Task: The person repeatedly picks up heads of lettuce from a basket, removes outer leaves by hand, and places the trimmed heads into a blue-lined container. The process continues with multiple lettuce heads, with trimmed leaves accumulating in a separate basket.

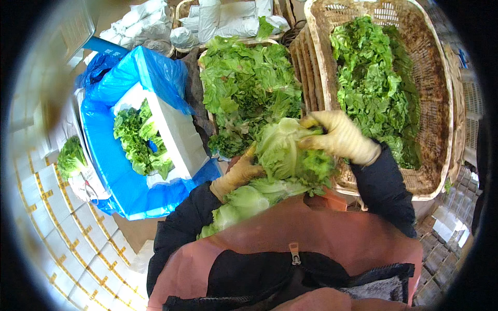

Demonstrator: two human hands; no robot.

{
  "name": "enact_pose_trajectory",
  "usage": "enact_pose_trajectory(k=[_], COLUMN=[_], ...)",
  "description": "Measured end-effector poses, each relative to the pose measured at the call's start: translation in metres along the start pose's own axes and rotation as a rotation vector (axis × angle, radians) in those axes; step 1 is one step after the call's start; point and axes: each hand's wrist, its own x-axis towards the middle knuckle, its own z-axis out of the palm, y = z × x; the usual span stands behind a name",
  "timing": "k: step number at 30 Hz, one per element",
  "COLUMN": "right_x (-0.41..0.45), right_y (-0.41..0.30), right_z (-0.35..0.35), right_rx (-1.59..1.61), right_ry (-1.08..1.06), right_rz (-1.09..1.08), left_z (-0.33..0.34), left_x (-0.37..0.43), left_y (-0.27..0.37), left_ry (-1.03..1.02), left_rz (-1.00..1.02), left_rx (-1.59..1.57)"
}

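Observation:
A pale green lettuce head (278, 145) is between my two gloved hands, over the near end of a crate of leaves. My left hand (238, 177) supports it from the left, its fingertips against the leaves. My right hand (340, 134) grips the upper right side between thumb and fingers; the glove is slightly blurred. More lettuce (249, 200) lies below my hands against the orange-brown apron (272, 225). Loose lettuce leaves (249, 77) heap up just beyond the held head. To the left, a box lined with blue plastic (105, 155) holds several lettuces (136, 140).
A white sheet or panel (181, 136) stands inside the box's right side. At right, a tall dirty plastic crate (432, 97) contains lettuce leaves (369, 85). White wrapped bundles (229, 23) fill a crate at the back. White taped boxes (78, 225) are stacked at lower left.

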Motion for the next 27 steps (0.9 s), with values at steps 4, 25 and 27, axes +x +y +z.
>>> enact_pose_trajectory(k=[4,25,27], right_x=[-0.004,0.029,0.023], right_y=[-0.024,-0.001,0.007], right_z=[-0.035,-0.028,-0.029], right_rx=[-0.135,-0.894,-0.568], right_ry=[0.062,-0.118,-0.096], right_rz=[0.053,0.284,0.225], left_z=[0.001,0.048,0.050], left_x=[-0.008,-0.044,-0.051], left_y=[0.014,0.097,0.102], left_ry=[-0.092,-0.241,-0.259], left_rz=[-0.061,-0.237,-0.231], left_rx=[-0.337,-0.328,-0.805])
